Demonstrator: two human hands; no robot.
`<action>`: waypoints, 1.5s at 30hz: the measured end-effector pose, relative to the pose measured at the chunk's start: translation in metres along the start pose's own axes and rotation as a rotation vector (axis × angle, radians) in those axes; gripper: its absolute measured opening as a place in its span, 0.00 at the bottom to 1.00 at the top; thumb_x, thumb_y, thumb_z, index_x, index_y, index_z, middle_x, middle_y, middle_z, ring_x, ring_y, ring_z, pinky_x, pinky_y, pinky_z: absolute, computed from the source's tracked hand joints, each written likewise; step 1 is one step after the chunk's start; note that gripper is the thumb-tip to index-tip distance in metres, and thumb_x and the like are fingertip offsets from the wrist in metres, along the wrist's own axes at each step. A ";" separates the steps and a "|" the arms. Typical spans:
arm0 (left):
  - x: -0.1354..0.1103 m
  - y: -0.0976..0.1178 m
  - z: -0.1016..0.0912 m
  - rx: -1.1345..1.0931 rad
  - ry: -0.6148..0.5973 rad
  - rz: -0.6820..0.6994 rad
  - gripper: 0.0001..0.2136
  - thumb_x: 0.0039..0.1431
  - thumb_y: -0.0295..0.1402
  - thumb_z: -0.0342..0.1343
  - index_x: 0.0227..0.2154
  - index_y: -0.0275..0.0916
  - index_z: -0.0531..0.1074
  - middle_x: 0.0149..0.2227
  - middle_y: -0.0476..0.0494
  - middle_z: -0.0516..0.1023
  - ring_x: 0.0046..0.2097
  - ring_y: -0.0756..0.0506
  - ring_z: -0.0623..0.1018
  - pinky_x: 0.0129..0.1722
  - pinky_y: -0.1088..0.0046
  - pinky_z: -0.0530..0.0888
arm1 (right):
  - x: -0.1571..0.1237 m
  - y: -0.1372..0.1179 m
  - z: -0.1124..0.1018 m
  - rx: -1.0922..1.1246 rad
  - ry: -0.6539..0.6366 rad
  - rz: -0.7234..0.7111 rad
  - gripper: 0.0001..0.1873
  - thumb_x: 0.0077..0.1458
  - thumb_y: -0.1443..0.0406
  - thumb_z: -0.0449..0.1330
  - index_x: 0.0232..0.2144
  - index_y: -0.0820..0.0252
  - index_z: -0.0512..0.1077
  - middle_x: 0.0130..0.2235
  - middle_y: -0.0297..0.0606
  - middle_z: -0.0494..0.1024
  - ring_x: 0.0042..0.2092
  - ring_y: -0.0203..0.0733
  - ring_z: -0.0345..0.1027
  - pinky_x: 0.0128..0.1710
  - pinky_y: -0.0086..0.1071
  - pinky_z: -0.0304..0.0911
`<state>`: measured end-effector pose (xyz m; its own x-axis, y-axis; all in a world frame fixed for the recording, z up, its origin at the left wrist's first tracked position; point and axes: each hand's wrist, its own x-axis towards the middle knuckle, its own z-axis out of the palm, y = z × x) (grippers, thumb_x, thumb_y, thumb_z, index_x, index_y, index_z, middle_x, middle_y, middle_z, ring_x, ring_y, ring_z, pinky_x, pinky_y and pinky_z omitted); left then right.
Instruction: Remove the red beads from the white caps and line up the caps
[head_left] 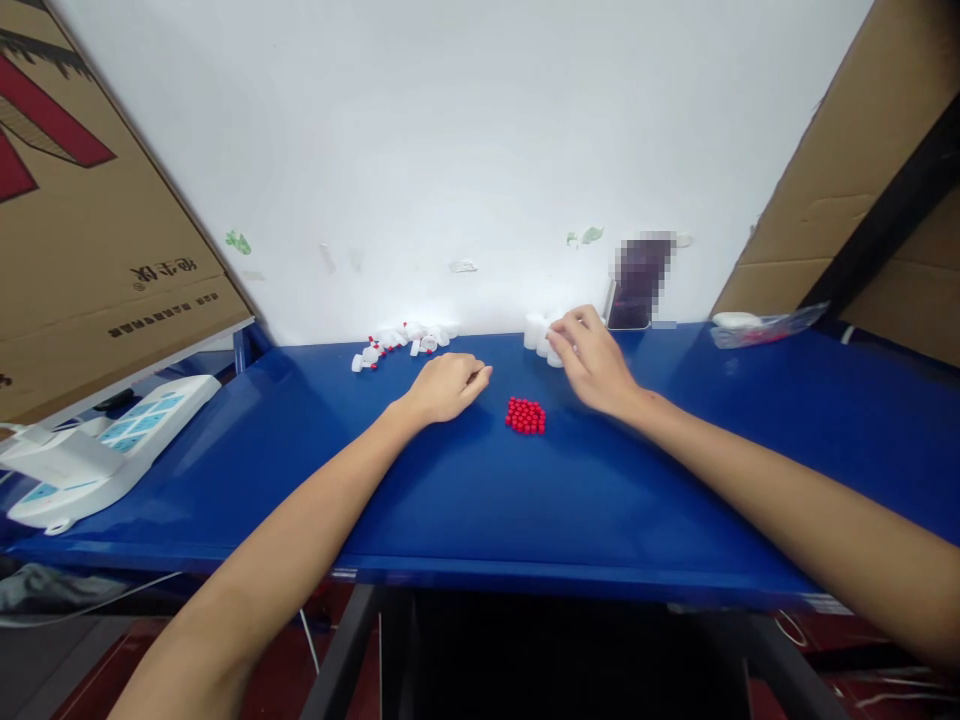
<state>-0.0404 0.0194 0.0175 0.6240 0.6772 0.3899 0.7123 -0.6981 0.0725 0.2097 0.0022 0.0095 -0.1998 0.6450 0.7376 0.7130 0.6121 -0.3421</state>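
Observation:
My left hand (pixel 450 387) rests on the blue table with fingers curled and the thumb against them; whatever may be inside is hidden. A tight cluster of small red pieces (pixel 526 416) lies between my hands. Near the wall, my right hand (pixel 591 362) has its thumb and fingertips closed around a white cylindrical piece, partly covered by the fingers. More short white cylinders (pixel 535 331) stand grouped beside these fingertips. Behind my left hand is a loose pile of white caps (pixel 429 343) mixed with several small red pieces.
A phone (pixel 637 285) leans against the white wall. A clear plastic bag (pixel 769 328) with red bits lies at the right. On the left sit a white power strip (pixel 142 425) and a large cardboard box (pixel 97 230). The blue table's front edge (pixel 525 572) runs below my forearms.

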 end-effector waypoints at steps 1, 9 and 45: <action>-0.001 -0.006 0.000 0.023 -0.034 -0.003 0.19 0.67 0.38 0.43 0.20 0.39 0.64 0.25 0.45 0.71 0.27 0.47 0.69 0.28 0.69 0.59 | 0.001 0.006 -0.001 0.009 0.028 0.024 0.15 0.67 0.58 0.46 0.40 0.57 0.71 0.42 0.44 0.70 0.43 0.50 0.67 0.46 0.45 0.63; -0.002 -0.005 -0.007 0.012 -0.268 0.004 0.15 0.55 0.33 0.48 0.14 0.39 0.62 0.18 0.47 0.68 0.21 0.49 0.62 0.26 0.69 0.54 | 0.003 0.024 -0.002 0.030 0.083 0.191 0.12 0.63 0.58 0.51 0.43 0.56 0.70 0.41 0.42 0.77 0.37 0.46 0.71 0.39 0.39 0.64; 0.000 0.023 -0.008 -0.027 -0.319 0.028 0.06 0.55 0.35 0.50 0.32 0.41 0.70 0.27 0.48 0.77 0.28 0.46 0.72 0.29 0.71 0.60 | 0.002 0.041 0.010 -0.181 -0.142 0.395 0.11 0.58 0.61 0.56 0.40 0.55 0.76 0.35 0.38 0.82 0.37 0.46 0.73 0.33 0.34 0.57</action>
<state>-0.0263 0.0013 0.0261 0.7154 0.6936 0.0847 0.6875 -0.7204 0.0919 0.2314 0.0335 -0.0089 0.0299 0.8773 0.4791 0.8567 0.2244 -0.4644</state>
